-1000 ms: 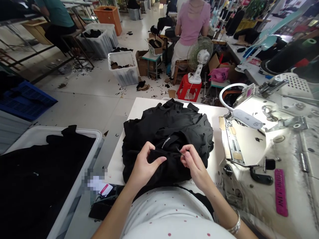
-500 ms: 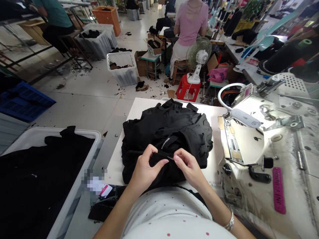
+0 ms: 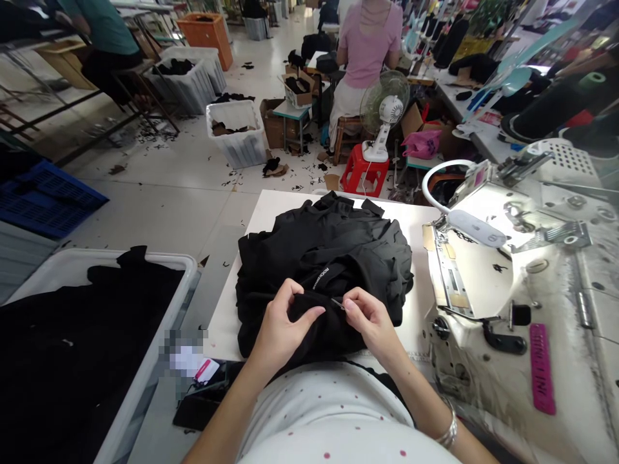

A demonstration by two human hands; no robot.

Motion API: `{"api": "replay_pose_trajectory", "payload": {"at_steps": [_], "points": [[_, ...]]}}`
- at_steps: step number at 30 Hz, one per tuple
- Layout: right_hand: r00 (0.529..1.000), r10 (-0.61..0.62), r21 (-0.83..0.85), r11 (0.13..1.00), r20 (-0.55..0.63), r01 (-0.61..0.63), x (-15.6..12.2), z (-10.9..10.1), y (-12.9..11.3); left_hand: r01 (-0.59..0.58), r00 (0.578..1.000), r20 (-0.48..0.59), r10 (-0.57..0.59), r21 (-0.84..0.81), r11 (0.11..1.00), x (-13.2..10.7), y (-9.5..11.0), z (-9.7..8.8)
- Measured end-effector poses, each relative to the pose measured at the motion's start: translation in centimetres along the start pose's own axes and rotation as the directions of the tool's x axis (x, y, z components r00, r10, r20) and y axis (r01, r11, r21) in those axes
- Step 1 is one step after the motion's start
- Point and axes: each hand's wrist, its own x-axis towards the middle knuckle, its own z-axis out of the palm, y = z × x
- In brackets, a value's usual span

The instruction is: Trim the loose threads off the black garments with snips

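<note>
A heap of black garment cloth [image 3: 329,258] lies on the white work table [image 3: 227,309], with a small printed label [image 3: 318,279] showing on it. My left hand [image 3: 285,322] pinches a raised fold at the heap's near side. My right hand [image 3: 372,319] holds a thin metal tool [image 3: 337,303] between finger and thumb, its tip at that fold. The tool is too small to tell exactly, perhaps a needle or pick. Both hands rest close together on the cloth.
A sewing machine [image 3: 464,290] with a lit lamp [image 3: 476,229] stands to the right. On the left is a white tray [image 3: 145,316] of black cloth. A black phone [image 3: 198,406] lies by the table's near edge. Co-workers, crates and scraps lie beyond.
The metal tool's tip has shifted left, nearer the fold in my left hand. My right hand has turned slightly, and the left hand still pinches the cloth.
</note>
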Motion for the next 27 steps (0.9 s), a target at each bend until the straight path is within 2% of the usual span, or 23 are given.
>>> {"api": "replay_pose_trajectory", "payload": {"at_steps": [6, 10, 21, 27], "points": [[0.999, 0.007, -0.170, 0.985, -0.044, -0.015, -0.3, -0.5, 0.7, 0.028, 1.000, -0.004, -0.029, -0.011, 1.000, 0.0, -0.1, -0.3], [0.999, -0.025, -0.183, 0.983, -0.044, 0.016, 0.3, -0.2, 1.2, 0.037, 0.999, 0.002, -0.037, -0.016, 0.999, -0.1, -0.1, -0.3], [0.999, -0.042, -0.094, 0.995, -0.030, 0.039, 1.0, 0.3, 1.2, 0.029, 0.999, 0.040, -0.029, -0.007, 1.000, -0.1, -0.1, -0.5], [0.997, -0.009, 0.083, 0.996, -0.071, 0.015, 1.3, 0.4, 1.5, 0.030, 0.999, 0.041, -0.031, 0.026, 0.999, 0.0, -0.5, -0.2]]}}
